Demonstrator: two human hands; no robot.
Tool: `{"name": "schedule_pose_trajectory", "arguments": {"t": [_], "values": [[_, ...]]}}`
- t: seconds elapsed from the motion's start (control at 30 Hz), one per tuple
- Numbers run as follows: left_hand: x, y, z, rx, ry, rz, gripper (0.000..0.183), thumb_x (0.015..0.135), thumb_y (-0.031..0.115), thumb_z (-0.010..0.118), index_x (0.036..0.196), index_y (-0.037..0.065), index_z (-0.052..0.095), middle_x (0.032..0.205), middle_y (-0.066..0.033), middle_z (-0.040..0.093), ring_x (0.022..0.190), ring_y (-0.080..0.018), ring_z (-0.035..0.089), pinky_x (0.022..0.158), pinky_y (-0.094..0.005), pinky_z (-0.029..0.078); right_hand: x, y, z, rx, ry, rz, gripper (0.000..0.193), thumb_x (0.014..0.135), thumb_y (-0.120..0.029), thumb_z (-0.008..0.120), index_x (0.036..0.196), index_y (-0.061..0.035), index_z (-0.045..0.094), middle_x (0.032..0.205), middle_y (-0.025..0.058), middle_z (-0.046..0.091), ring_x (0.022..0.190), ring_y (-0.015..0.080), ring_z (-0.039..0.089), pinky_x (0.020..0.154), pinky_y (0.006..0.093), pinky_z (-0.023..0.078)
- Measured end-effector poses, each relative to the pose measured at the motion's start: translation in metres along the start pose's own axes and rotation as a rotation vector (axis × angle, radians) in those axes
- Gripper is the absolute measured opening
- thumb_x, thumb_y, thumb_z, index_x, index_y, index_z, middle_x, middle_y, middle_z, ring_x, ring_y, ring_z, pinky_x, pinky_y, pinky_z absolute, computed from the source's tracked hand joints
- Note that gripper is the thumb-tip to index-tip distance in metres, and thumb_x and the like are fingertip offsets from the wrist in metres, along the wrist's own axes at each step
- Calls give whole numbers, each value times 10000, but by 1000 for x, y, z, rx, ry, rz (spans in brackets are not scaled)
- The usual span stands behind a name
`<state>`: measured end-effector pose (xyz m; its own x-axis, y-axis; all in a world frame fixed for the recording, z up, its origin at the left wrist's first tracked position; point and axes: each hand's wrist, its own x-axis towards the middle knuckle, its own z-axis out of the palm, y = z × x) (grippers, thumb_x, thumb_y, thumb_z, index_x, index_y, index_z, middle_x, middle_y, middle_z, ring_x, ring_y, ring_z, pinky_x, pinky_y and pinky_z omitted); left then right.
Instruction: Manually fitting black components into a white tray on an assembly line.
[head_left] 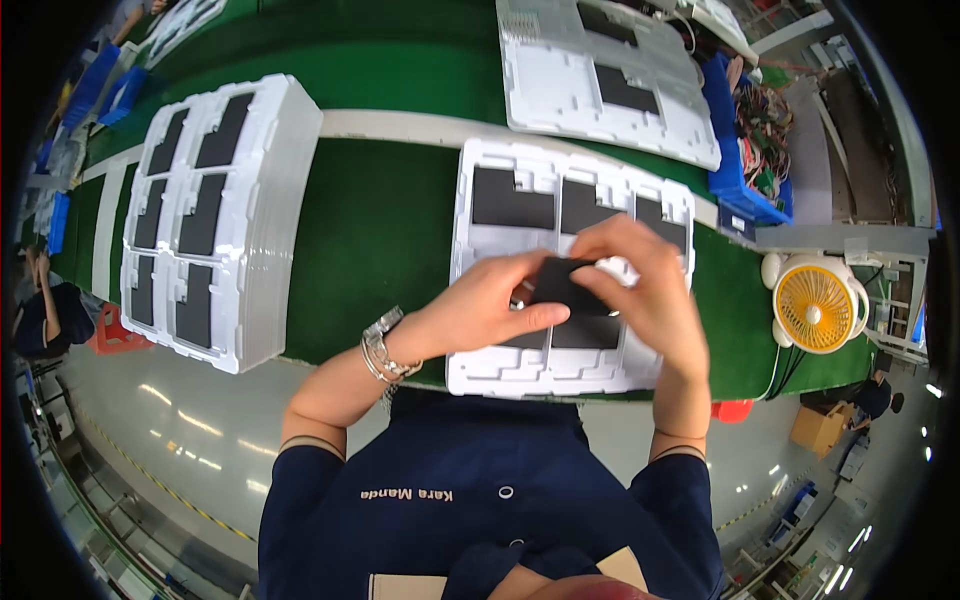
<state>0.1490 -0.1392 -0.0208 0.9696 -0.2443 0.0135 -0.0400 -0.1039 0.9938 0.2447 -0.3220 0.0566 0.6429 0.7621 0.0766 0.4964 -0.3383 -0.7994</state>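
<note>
Between my two hands, above a white moulded tray [500, 375], is a flat black rectangular piece [562, 285]. My left hand [495, 300] grips its left side, thumb in front and fingers partly hidden behind. On the right, my right hand [640, 280] pinches the same piece with thumb and fingertips. Similar black pieces lie in the tray's compartments, among them a far-left piece [512, 200], a far-middle piece [590, 205] and a near-middle piece [586, 333]. My hands cover part of the tray's middle.
A tall stack of white trays [265, 230] with black pieces on top stands at left. Beyond the work tray lies another white tray [560, 95]. A blue bin [735, 160] of wires and a yellow-and-white fan [815, 308] are at right. Other people work at the far left.
</note>
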Motion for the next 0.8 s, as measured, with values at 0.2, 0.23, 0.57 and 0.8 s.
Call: {"name": "schedule_pose_trajectory", "arguments": {"t": [0.2, 0.23, 0.57, 0.8], "values": [[3, 3, -12, -257, 247, -26, 309, 928, 222, 671, 1089, -36, 613, 819, -111, 668, 724, -161, 666, 674, -310, 526, 15, 2, 30, -34, 144, -64, 241, 826, -2, 679, 1056, -24, 608, 954, 118, 627, 905, 290, 607, 760, 373, 495], [2, -6, -13, -277, 268, -30, 283, 922, 218, 677, 1055, -23, 613, 800, -96, 674, 716, -142, 662, 658, -293, 521, 14, 9, 32, -63, 132, -75, 203, 834, -10, 678, 1026, -11, 612, 922, 124, 628, 864, 293, 616, 742, 368, 496], [4, -6, -10, 97, 228, 15, 237, 906, 251, 649, 946, 27, 584, 622, -87, 579, 538, -230, 580, 532, -350, 443, 1, 29, 44, 44, 135, -34, 79, 838, 19, 648, 893, 21, 591, 828, 114, 612, 723, 255, 617, 660, 339, 495], [1, 3, -11, 158, 258, -38, 228, 906, 236, 660, 913, 28, 568, 652, -86, 589, 580, -233, 595, 559, -346, 452, 3, 26, 43, 44, 132, -25, 63, 822, 28, 649, 866, 23, 604, 809, 107, 624, 715, 238, 622, 659, 329, 499]]}}
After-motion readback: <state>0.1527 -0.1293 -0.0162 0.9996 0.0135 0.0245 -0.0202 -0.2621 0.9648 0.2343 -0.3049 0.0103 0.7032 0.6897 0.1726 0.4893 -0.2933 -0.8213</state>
